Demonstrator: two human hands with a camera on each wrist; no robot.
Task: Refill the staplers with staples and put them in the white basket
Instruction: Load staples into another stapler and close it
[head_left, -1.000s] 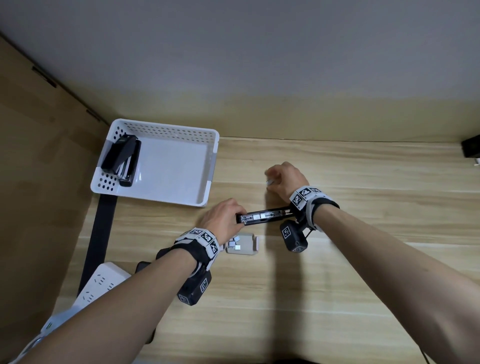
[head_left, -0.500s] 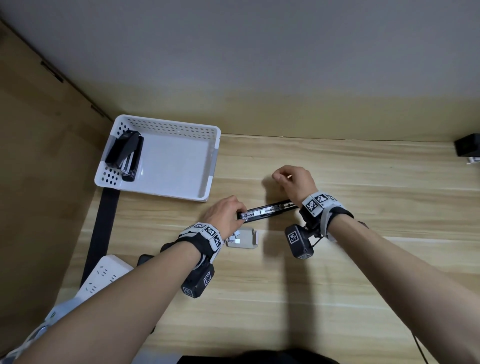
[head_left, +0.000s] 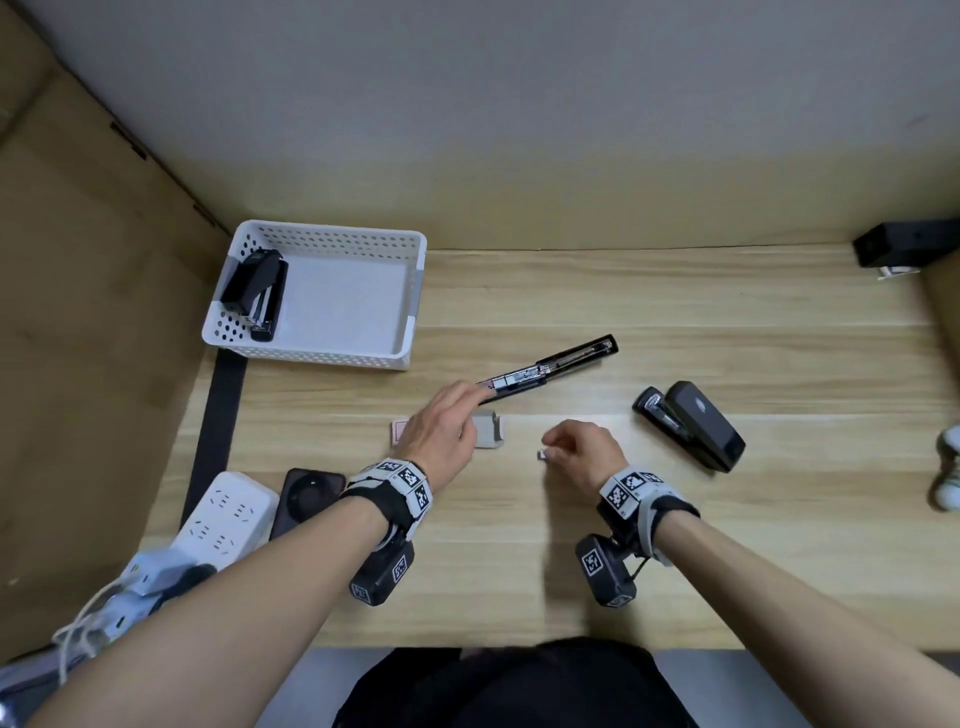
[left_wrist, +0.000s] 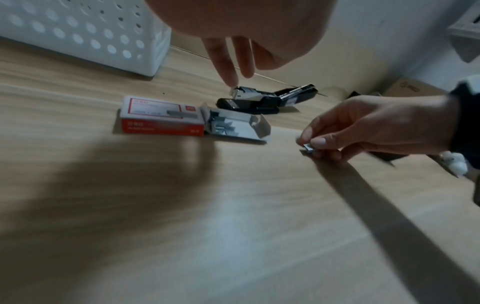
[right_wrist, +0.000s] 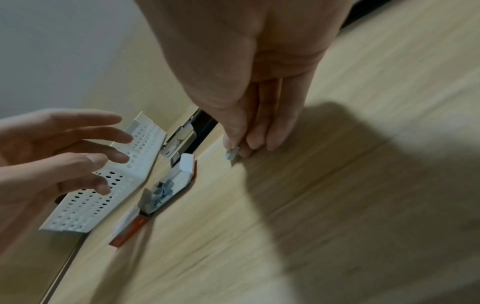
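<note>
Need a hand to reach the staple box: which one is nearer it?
Left. The left hand hovers directly over the staple box; the right hand is off to its right, pinching a strip of staples.

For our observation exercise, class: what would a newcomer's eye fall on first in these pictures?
Probably the opened stapler lying flat mid-desk, its far end pointing away to the right, with the left hand open just above its near end. Next, the right hand pinching a small strip of staples beside the open staple box. Then the white basket at far left, holding one black stapler.
</note>
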